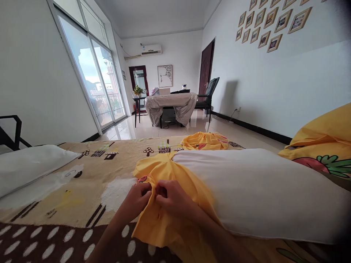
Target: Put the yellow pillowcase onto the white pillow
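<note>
Pillowcase [171,170], yellow, bunched over left end of white pillow [260,190]; I see left hand [141,197] pinching fabric, right hand [172,195] grasping just beside, fingers curled, cloth folded up between fists, spreading below fingertips.

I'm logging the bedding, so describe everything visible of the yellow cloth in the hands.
The yellow cloth is thin-looking fabric with a red, dark-outlined print beside the left hand. Creased and gathered, it covers one end of the white pillow and spreads over the patterned blanket. The left hand and the right hand pinch it.
</note>
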`<state>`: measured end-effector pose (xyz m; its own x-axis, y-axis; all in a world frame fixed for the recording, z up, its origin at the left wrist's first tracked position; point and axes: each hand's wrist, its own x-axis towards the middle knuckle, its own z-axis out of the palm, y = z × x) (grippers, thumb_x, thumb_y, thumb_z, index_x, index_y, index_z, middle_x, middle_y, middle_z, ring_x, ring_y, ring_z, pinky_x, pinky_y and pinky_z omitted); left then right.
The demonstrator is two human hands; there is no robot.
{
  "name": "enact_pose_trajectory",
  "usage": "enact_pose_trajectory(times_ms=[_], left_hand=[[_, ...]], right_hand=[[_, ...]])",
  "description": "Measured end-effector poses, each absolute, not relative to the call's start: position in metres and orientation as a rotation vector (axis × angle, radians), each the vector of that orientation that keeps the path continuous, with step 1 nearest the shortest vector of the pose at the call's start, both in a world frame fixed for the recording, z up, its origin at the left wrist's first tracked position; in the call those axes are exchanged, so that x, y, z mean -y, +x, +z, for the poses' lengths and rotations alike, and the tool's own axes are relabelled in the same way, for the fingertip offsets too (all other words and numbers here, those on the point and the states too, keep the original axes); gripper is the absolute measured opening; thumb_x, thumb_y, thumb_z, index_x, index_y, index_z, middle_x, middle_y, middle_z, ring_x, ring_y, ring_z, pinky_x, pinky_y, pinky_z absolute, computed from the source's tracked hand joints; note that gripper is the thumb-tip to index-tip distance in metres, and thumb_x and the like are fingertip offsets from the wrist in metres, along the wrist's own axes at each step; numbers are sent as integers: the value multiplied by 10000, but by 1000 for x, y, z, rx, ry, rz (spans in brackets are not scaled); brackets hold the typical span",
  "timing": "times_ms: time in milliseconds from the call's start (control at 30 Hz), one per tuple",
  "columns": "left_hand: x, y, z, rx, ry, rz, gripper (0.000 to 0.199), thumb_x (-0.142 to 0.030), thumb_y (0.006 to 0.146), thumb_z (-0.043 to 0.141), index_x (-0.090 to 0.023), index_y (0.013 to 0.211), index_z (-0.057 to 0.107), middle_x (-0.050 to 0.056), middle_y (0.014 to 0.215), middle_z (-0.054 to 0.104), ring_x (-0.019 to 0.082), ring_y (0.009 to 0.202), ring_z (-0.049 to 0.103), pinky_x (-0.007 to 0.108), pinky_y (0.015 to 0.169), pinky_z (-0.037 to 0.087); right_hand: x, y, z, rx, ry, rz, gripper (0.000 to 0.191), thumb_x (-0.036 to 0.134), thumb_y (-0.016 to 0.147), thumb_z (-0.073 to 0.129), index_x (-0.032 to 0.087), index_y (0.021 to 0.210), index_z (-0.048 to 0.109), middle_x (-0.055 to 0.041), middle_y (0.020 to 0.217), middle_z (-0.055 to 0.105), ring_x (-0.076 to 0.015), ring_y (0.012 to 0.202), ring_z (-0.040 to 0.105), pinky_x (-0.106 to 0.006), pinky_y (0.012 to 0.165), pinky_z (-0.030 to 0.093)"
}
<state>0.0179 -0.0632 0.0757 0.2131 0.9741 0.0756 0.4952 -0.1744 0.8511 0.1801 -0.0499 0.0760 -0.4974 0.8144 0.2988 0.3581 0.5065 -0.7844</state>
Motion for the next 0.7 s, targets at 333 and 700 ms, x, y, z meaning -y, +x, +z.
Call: enact_pose_trajectory(times_ms=[333, 700], left_hand=[[63, 19, 75, -1349, 1821, 835, 254, -358, 727, 453, -145, 621, 542, 15, 627, 512, 146, 625, 429, 254, 560, 360], [62, 20, 75, -1363, 1853, 828, 255, -364, 730, 433, -154, 603, 504, 11, 618, 495, 148, 624, 414, 273, 584, 342]], right_hand=[[51, 181, 78, 2109, -975, 868, 34, 148, 666, 511, 159, 635, 520, 46, 584, 491, -76, 547, 394, -199, 513, 268], [51, 181, 77, 2096, -950, 845, 30, 151, 657, 510, 160, 629, 508, 43, 585, 506, -76, 543, 406, -201, 512, 271]])
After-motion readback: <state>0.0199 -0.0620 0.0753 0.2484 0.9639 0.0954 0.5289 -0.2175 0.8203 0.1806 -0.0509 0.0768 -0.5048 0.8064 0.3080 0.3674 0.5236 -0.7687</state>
